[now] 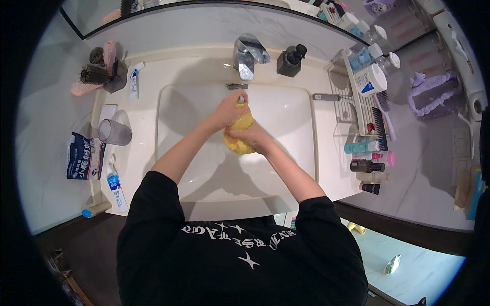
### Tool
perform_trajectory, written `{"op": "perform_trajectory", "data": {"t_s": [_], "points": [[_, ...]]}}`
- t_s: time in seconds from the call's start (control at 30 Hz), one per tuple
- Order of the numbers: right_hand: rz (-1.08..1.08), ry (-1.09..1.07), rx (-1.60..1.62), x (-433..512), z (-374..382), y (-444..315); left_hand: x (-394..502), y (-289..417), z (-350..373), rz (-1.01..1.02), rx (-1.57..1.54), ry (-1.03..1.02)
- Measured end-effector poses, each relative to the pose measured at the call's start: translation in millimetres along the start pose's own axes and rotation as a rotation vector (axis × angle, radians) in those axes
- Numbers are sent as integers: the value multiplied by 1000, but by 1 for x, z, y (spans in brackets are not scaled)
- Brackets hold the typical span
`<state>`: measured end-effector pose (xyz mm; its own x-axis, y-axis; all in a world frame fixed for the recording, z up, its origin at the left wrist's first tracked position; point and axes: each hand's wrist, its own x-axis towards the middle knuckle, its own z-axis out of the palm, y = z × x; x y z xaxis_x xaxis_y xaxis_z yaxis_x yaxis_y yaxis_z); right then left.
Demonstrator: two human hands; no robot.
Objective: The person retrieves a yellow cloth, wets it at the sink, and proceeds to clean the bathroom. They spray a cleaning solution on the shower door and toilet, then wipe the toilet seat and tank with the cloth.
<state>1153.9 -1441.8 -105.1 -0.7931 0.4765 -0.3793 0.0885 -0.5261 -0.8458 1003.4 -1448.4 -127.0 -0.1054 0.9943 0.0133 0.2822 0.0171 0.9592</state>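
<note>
Both hands grip a yellow cloth (239,145) over the white washbasin (283,168). My left hand (231,109) is closed around its upper part, close to the faucet. Below it, my right hand (250,135) clasps the middle, and a bunched end hangs out under the fingers. The cloth looks twisted between the two hands. Just beyond my left hand stands the chrome faucet (247,57); whether water is running cannot be told. Parts of the cloth are hidden inside my fingers.
A dark soap pump bottle (291,61) stands right of the faucet. On the right, a white rack (356,91) holds jars and bottles. Left are a brush holder (116,78), a toothpaste tube (134,82), a cup (115,132) and another tube (116,187). A mirror (214,9) spans the back wall.
</note>
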Motion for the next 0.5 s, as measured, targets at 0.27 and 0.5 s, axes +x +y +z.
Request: {"op": "perform_trajectory", "data": {"t_s": [0.27, 0.5], "points": [[6, 439, -832, 19, -2, 46, 0, -36, 34, -221, 669, 42], [-90, -15, -209, 8, -31, -10, 6, 8, -4, -43, 0, -107]]}}
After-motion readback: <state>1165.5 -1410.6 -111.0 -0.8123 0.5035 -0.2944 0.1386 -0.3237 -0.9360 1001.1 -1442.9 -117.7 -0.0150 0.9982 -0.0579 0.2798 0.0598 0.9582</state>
